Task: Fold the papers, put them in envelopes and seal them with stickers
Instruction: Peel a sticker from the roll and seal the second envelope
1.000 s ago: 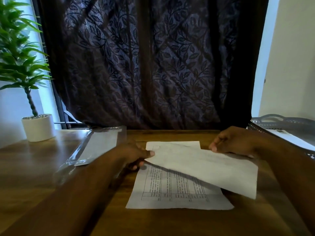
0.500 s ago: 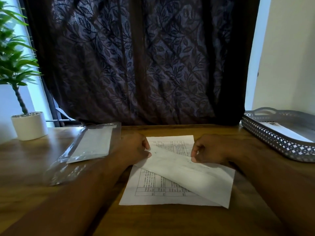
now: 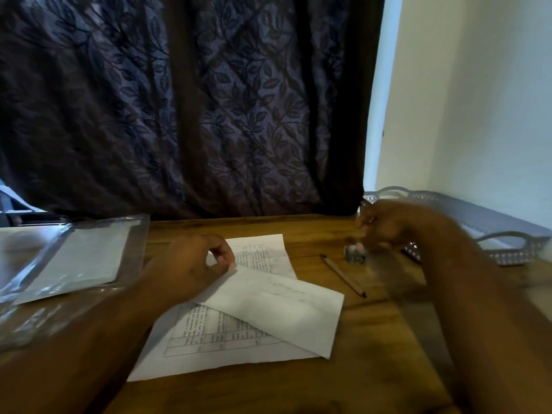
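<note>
Folding step: the left hand (image 3: 191,264) pinches the paper (image 3: 277,306). The blurry right hand (image 3: 394,225) is by a small roll (image 3: 355,256), grip unclear. Next, flatten the fold.

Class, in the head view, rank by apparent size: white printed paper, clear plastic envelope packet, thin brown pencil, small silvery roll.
1. White printed paper
2. Clear plastic envelope packet, cropped by the frame, so unsure
3. Thin brown pencil
4. Small silvery roll
</note>
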